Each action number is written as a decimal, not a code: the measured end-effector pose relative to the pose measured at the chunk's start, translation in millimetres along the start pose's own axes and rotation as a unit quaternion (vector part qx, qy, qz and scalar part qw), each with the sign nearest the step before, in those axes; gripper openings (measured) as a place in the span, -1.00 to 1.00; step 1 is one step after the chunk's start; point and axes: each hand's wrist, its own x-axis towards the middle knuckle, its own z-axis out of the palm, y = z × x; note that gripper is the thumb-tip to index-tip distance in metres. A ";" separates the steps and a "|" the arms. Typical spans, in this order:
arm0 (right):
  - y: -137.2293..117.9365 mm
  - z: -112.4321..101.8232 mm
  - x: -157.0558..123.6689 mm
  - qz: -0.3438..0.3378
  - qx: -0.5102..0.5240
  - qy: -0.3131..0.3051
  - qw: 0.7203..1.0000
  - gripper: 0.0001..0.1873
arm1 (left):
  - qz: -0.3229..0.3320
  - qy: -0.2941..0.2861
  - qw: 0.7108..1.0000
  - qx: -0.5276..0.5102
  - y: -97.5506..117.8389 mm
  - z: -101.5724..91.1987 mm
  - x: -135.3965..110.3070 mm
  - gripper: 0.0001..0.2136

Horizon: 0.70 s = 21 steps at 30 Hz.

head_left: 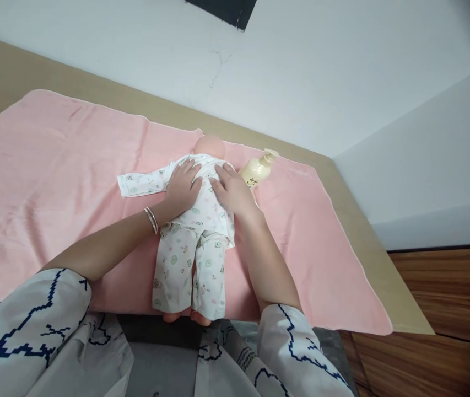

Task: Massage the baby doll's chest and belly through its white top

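A baby doll (195,242) in white printed pyjamas lies lengthwise on a pink towel (53,182), head (209,146) away from me and feet at the near edge. My left hand (183,184), a bangle on its wrist, rests flat on the doll's upper torso with fingers spread. Beside it, my right hand (231,190) lies flat on the torso too, fingers stretched toward the shoulders. Neither hand holds anything. One sleeve (141,184) of the doll spreads out to the left.
A cream pump bottle (257,169) lies on the towel just right of the doll's head. The towel covers a tan table (383,259) set against a white wall. Wooden floor (445,325) shows at the right.
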 end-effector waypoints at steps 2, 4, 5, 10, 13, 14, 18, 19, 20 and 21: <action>-2.7 -6.6 -4.3 0.015 0.002 0.037 0.999 -0.42 | -0.001 0.011 1.000 -0.004 -0.6 0.4 -1.5 -0.58; -9.3 -6.7 -7.8 0.019 0.015 0.089 0.996 -0.41 | -0.001 0.027 1.000 -0.009 -1.9 1.2 -3.0 -0.58; -12.8 -3.9 -8.6 0.016 0.021 0.114 0.993 -0.40 | -0.001 0.035 0.999 -0.013 -2.8 1.7 -3.7 -0.59; -22.6 19.4 -5.2 -0.015 -0.002 0.065 0.998 -0.41 | -0.009 0.060 0.998 -0.012 -4.8 3.9 -5.8 -0.57; -24.3 18.3 -6.4 -0.027 -0.014 0.024 0.999 -0.42 | -0.012 0.064 0.998 -0.012 -3.3 3.9 -7.0 -0.57; -24.9 15.4 -7.8 -0.028 -0.011 0.039 0.999 -0.42 | -0.011 0.066 0.998 -0.014 -2.8 3.8 -7.4 -0.57; -26.0 11.3 -11.0 -0.009 0.007 0.126 0.992 -0.38 | -0.009 0.073 0.997 -0.021 -3.2 3.7 -8.1 -0.57; -26.0 13.6 -10.3 -0.005 0.005 0.121 0.993 -0.38 | -0.007 0.075 0.997 -0.022 -3.9 4.1 -8.1 -0.57; -25.9 16.4 -9.3 -0.003 0.001 0.102 0.995 -0.39 | -0.006 0.076 0.997 -0.022 -4.8 4.5 -8.0 -0.57; -26.1 18.9 -8.3 -0.001 -0.005 0.073 0.997 -0.39 | -0.005 0.077 0.997 -0.022 -5.7 5.1 -7.9 -0.56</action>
